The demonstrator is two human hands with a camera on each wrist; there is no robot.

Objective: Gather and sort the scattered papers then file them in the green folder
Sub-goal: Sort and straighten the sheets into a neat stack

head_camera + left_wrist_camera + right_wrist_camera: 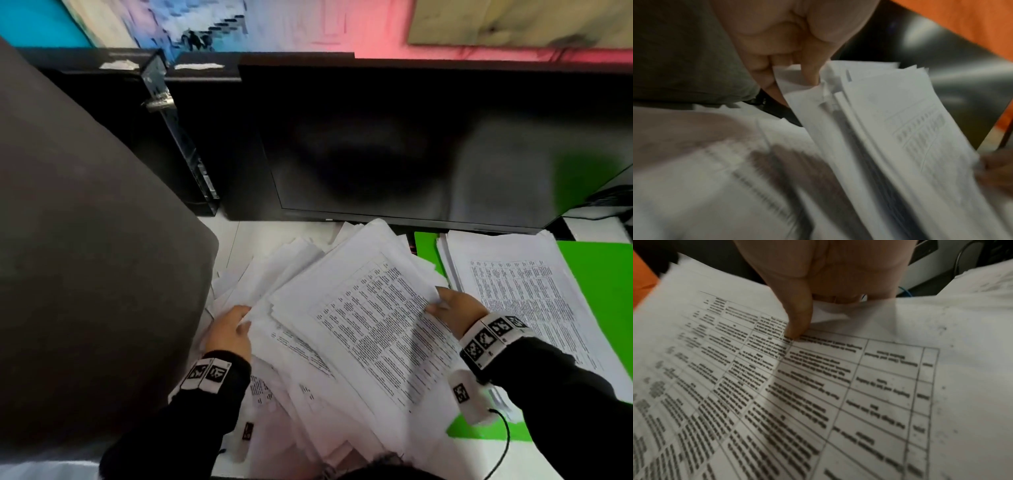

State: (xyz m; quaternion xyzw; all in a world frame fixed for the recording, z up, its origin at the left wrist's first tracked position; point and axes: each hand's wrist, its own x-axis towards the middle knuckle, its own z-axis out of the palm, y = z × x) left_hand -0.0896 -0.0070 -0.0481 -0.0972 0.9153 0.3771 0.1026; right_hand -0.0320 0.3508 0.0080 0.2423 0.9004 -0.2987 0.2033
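A thick, uneven bundle of white printed papers (pixel 359 318) is held between both hands above the desk. My left hand (pixel 233 329) grips its left edge, thumb and curled fingers (pixel 809 73) pinching the sheets (pixel 890 129). My right hand (pixel 452 308) grips the right edge, its thumb (pixel 797 318) pressed on the printed table of the top sheet (pixel 818 386). More loose papers (pixel 301 394) lie scattered under the bundle. The open green folder (pixel 603 274) lies at the right with a neat stack of papers (pixel 513 291) on it.
A black monitor (pixel 411 144) stands right behind the papers. A large dark grey chair back or cushion (pixel 85 257) fills the left side. A black cable (pixel 503 442) runs by my right wrist. The white desk (pixel 239 240) shows behind the pile.
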